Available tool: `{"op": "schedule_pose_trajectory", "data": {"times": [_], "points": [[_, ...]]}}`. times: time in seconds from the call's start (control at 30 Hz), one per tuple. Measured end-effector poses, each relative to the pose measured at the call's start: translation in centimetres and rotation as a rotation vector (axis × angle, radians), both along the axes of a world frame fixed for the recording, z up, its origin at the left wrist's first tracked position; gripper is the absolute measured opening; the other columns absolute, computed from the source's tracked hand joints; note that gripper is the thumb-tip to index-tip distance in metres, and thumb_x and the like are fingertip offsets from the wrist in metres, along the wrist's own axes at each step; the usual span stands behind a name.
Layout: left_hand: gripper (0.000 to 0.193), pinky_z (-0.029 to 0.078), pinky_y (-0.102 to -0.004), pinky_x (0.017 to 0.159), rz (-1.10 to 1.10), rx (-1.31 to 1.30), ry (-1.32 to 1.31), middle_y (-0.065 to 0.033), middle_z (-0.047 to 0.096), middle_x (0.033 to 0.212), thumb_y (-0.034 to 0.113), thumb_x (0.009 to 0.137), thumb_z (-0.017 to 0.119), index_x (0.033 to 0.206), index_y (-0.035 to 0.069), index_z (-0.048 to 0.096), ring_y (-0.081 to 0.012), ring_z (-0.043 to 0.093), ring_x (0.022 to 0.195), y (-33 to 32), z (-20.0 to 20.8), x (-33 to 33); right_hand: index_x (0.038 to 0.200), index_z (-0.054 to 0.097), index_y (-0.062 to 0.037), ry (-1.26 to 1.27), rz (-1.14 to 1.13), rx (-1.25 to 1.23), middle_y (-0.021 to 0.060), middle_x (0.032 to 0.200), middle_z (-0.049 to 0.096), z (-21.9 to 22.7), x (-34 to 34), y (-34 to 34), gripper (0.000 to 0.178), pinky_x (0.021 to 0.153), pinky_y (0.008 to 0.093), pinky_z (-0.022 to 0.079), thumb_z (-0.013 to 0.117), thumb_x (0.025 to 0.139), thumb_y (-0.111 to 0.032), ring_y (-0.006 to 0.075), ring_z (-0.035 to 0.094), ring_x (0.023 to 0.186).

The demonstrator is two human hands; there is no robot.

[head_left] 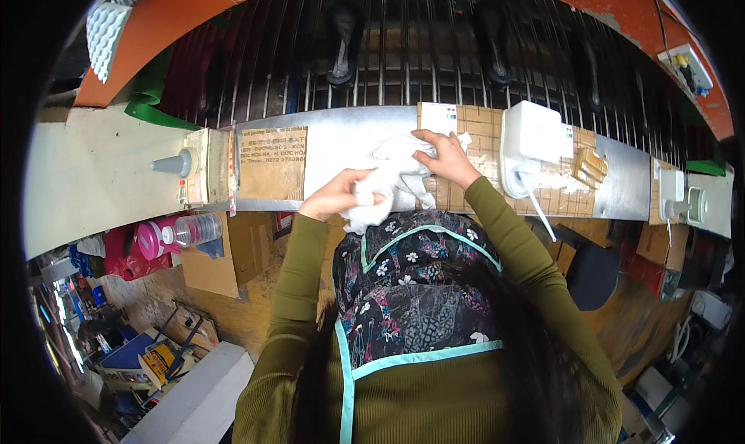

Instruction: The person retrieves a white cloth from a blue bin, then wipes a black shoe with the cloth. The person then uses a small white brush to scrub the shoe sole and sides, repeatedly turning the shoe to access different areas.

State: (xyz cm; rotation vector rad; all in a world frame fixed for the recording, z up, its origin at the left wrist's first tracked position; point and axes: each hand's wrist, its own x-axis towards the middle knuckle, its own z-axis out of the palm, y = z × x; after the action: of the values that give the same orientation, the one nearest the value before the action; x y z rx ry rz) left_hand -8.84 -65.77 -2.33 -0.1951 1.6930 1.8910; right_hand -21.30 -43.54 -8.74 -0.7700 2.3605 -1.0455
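Note:
Both my hands are on a crumpled white cloth (394,172), just above the front edge of the work ledge. My left hand (334,196) is closed round the cloth's near left part. From the right, my right hand (452,158) pinches its far right part between thumb and fingers. Loose folds hang between the hands and reach down to my dark flowered apron (423,289). Part of the fingers is hidden in the cloth. To the right of my right hand stands a white plastic container (532,130) with a thin white stick leaning out toward me.
Beyond the metal ledge (349,122) runs a bed of metal rods (419,48) carrying black shoe-shaped pieces (342,44). Cardboard (272,164) covers parts of the ledge. A grey cone-shaped piece (174,164) sits at the left. Below are a clear bottle (198,229) and boxes (209,261).

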Motion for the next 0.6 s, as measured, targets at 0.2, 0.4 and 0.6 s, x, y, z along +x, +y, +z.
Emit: {"op": "schedule_pose_trajectory", "data": {"times": [0.2, 0.4, 0.6], "points": [[0.040, 0.025, -0.0341, 0.107, -0.174, -0.107, 0.210, -0.0094, 0.031, 0.147, 0.016, 0.078, 0.072, 0.115, 0.004, 0.062, -0.0213, 0.031, 0.133, 3.6, -3.2, -1.7, 0.111, 0.059, -0.0103, -0.131, -0.021, -0.159, 0.0142, 0.105, 0.064, -1.7, -1.0, 0.4, 0.037, 0.091, 0.0379, 0.044, 0.065, 0.078, -0.025, 0.0297, 0.059, 0.102], [0.050, 0.028, -0.0309, 0.107, -0.226, -0.221, 0.182, -0.0108, 0.031, 0.146, 0.028, 0.075, 0.074, 0.120, 0.010, 0.060, -0.0249, 0.036, 0.131, 3.9, -4.2, -2.0, 0.104, 0.059, -0.0162, 0.294, 0.021, -0.020, 0.0191, 0.128, 0.046, -0.5, 0.9, -0.2, 0.032, 0.101, 0.0505, 0.028, 0.068, 0.074, -0.021, 0.0395, 0.037, 0.123], [0.053, 0.033, -0.0289, 0.102, -0.144, -0.211, 0.231, -0.0118, 0.051, 0.130, 0.026, 0.077, 0.073, 0.122, 0.005, 0.057, -0.0211, 0.048, 0.119, 2.8, -5.0, -1.5, 0.090, 0.065, -0.0100, -0.163, -0.032, -0.155, 0.0181, 0.132, 0.048, -1.2, 0.2, -0.2, 0.019, 0.110, 0.0507, 0.012, 0.071, 0.076, -0.022, 0.0382, 0.017, 0.138]]}}
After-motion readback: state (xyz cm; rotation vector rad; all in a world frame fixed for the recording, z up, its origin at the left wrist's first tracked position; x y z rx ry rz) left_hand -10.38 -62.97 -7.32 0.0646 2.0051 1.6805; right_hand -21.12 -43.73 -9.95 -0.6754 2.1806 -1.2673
